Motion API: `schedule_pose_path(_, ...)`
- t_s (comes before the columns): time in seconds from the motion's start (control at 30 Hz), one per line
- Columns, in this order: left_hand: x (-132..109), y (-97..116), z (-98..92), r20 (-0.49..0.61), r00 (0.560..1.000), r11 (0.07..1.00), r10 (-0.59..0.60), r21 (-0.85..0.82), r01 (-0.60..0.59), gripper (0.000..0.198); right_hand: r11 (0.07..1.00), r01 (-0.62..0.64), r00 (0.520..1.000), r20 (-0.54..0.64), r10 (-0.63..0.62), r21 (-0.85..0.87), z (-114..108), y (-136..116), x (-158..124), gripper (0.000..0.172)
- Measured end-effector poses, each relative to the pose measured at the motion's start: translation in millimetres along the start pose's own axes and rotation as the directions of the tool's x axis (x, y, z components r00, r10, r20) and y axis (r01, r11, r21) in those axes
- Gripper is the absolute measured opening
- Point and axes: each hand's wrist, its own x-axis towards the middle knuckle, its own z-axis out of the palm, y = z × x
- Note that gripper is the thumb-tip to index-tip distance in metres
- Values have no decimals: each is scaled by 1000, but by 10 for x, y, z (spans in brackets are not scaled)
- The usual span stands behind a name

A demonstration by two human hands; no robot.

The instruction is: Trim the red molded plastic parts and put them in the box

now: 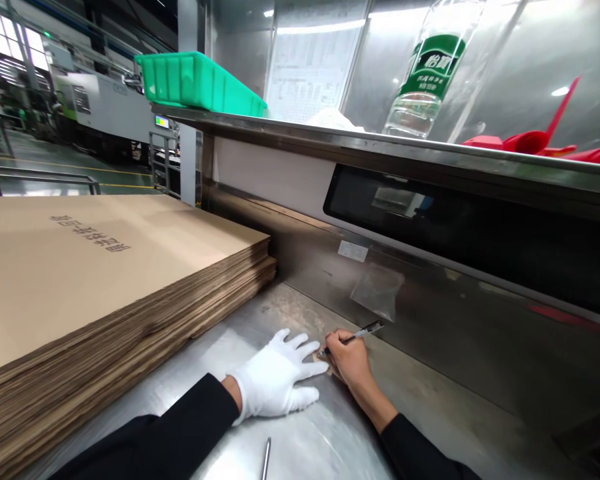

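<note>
Small tan piece (321,359) partly hidden between left hand (280,375) and right hand (351,357); outline can't be told. Cardboard stack (130,273) cut off left, dark screen (485,233) right, metal rod (266,459) at near edge, bottle (433,67) at top. Far posted sheet (313,63): print too blurred to read.

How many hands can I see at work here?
2. The left hand, in a white glove, is spread on the metal tabletop; the bare right hand, just to its right, holds a pen. No others show.
</note>
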Motion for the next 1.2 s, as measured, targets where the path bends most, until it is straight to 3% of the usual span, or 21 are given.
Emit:
schedule_pose_path(0.33,-10,4,30,-25,1000,1000,-2,26,3,49,1000,10,1000,23,-9,-13,13,78,17,41)
schedule_pose_path(0.57,-24,-31,75,-38,999,999,-31,-15,30,48,979,181,982,-33,-185,-95,-158,62,63,45)
schedule_pose_path(0.7,-54,-84,70,-108,988,994,-109,-4,109,39,882,423,898,226,-377,-207,-362,-34,27,35)
schedule_pose_path(0.8,-58,-193,54,-169,964,978,-207,1,210,35,783,512,846,363,-390,-353,-359,9,37,24)
schedule_pose_path(0.97,-48,-347,76,-271,870,908,-412,-41,418,42,647,478,878,338,-338,-594,82,-58,176,19)
schedule_pose_path(1.2,-376,-339,115,-332,722,774,-607,-39,632,38,572,346,935,220,-280,-744,1045,-595,487,17)
